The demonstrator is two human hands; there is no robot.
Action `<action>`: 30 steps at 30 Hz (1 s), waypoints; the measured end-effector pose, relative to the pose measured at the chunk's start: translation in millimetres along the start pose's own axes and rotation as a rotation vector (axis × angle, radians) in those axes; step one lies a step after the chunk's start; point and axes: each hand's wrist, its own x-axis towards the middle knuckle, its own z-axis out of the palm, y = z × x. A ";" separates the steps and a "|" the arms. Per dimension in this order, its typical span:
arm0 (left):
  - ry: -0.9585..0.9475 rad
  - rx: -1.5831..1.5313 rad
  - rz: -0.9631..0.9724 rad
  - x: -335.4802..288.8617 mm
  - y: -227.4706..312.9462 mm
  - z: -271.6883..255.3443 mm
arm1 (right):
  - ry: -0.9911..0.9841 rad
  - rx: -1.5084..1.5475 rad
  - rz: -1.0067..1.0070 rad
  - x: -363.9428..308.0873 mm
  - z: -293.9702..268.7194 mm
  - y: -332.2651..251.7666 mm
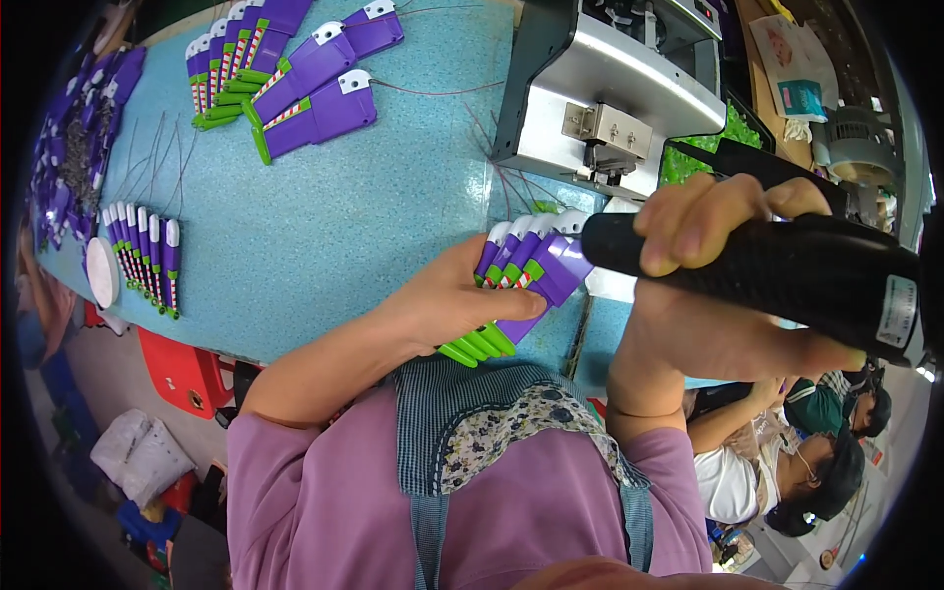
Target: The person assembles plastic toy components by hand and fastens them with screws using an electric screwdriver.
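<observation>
- The left hand (462, 305) has its grip closed on a fanned stack of flat purple plastic pieces (560, 270) with white rounded ends, bright green ends and red-and-white striped strips; the thumb lies across them, and the green ends hang out below the hand.
- The right hand (688, 324) has its grip wrapped around a thick black cylindrical handheld tool (787, 275) with a pale label (897, 311); its narrow end points left, right at the white ends of the stack — whether it touches them, I cannot tell.
- The stack is held over the near edge of a light-blue speckled bench (285, 226), in front of the person's blue checked apron with a floral panel (521, 428).
- Farther back on the bench, an overlapping group of similar purple, green and white pieces (320, 118) trails thin reddish wires (433, 91).
- At the left, a row of slim purple pieces with white tops and striped stems (147, 251) lies beside a round white disc (101, 272); a heap of purple and white parts (84, 147) lies beyond.
- A silver-grey metal machine (610, 88) stands behind the hands, small bright green parts (703, 152) beside it.
- Below the bench's left side — a red plastic stool (177, 374).
</observation>
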 end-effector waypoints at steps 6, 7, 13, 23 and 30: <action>-0.031 -0.012 0.030 -0.5 3.9 4.1 | -0.073 -0.039 0.044 -5.5 -7.5 11.2; -0.043 -0.021 0.032 -0.4 4.7 4.1 | -0.073 -0.039 0.047 -4.7 -7.6 11.4; -0.050 -0.048 0.036 0.7 4.3 1.6 | -0.204 -0.127 -0.052 13.6 -12.3 -1.3; -0.054 -0.057 0.034 1.3 1.9 3.9 | -0.138 -0.054 -0.064 18.9 -17.6 -0.9; -0.085 -0.052 0.041 -1.7 6.0 5.7 | -0.080 -0.060 0.039 -4.4 -4.8 3.5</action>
